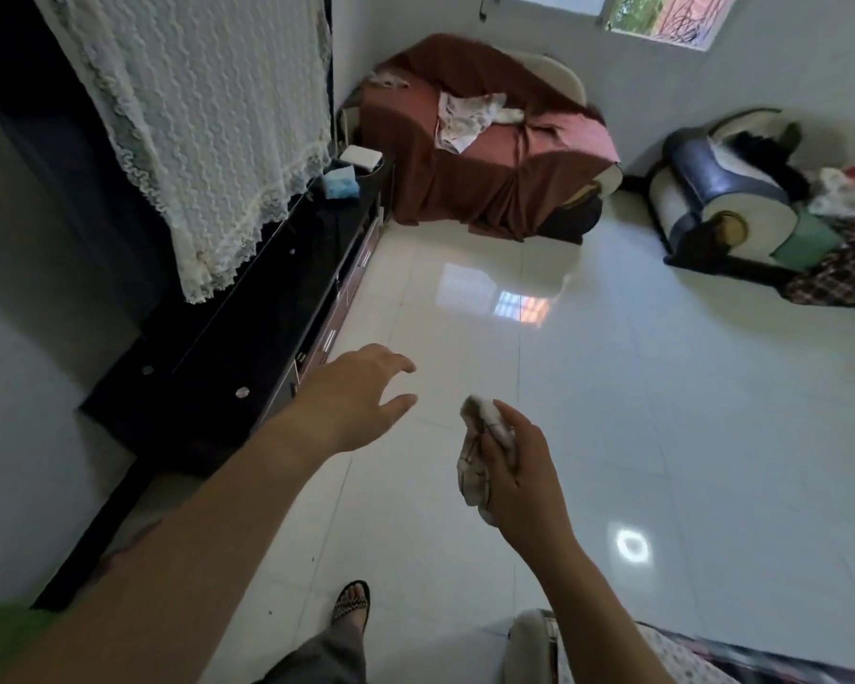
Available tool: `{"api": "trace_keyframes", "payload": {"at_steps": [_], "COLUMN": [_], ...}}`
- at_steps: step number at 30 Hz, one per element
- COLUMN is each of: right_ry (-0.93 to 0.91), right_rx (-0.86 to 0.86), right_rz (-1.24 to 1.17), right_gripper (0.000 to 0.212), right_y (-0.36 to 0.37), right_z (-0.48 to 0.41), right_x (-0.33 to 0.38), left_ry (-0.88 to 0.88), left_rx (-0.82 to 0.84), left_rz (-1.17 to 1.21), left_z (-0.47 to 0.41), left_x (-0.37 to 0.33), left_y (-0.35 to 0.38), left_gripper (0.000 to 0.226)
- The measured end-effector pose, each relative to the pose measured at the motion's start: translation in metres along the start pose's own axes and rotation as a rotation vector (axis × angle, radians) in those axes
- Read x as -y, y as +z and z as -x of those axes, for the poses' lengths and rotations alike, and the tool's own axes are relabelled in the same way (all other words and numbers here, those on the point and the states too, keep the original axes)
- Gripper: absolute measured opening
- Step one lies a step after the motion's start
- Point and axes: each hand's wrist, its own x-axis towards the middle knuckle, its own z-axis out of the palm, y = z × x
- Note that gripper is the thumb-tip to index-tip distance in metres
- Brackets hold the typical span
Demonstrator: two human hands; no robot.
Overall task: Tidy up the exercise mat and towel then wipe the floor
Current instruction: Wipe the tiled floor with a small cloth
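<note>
My right hand (519,478) is shut on a small bunched white cloth with dark stripes (475,469), held in the air over the glossy white tiled floor (637,387). To its left my left hand (356,397) reaches forward, empty, with fingers spread, close to the edge of the black cabinet. No exercise mat shows in this view. My sandalled foot (351,604) stands on the tiles below the hands.
A long black TV cabinet (248,328) runs along the left wall under a white lace cover (208,130). A red-covered sofa (489,160) with a white cloth stands at the back. An armchair (726,199) sits at the right; another seat (613,654) is at bottom right.
</note>
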Motion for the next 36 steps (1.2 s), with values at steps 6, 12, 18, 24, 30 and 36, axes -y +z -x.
{"api": "trace_keyframes", "payload": {"at_steps": [6,12,18,24,30,36], "right_ry": [0.042,0.085,0.261,0.347,0.352,0.373], "right_rx": [-0.111,-0.244,-0.371,-0.426,-0.51,-0.626], "right_rz": [0.016,-0.006,0.004,-0.018,-0.011,-0.059], "right_gripper": [0.045,0.022,0.031,0.03,0.018,0.012], "right_y": [-0.014,-0.056,-0.108,-0.178,-0.295,-0.368], "right_z": [-0.082,-0.112,-0.13,-0.177,-0.223,-0.241], "right_x": [0.006,-0.004,-0.074,-0.133,-0.184,-0.219], "left_ry": [0.107,0.253,0.392,0.454,0.545,0.624], "left_rx": [0.024,0.115,0.237,0.296,0.32,0.342], "left_rz": [-0.047,-0.055,-0.122,-0.186,-0.233,-0.279], "left_z": [-0.104,-0.185,-0.267,-0.358,-0.441,-0.486], "left_x": [0.002,-0.04,-0.109,-0.19,-0.304,-0.381], "left_y": [-0.026,-0.007,0.033,0.072,0.099,0.117], "left_gripper": [0.043,0.044,0.044,0.043,0.042,0.041]}}
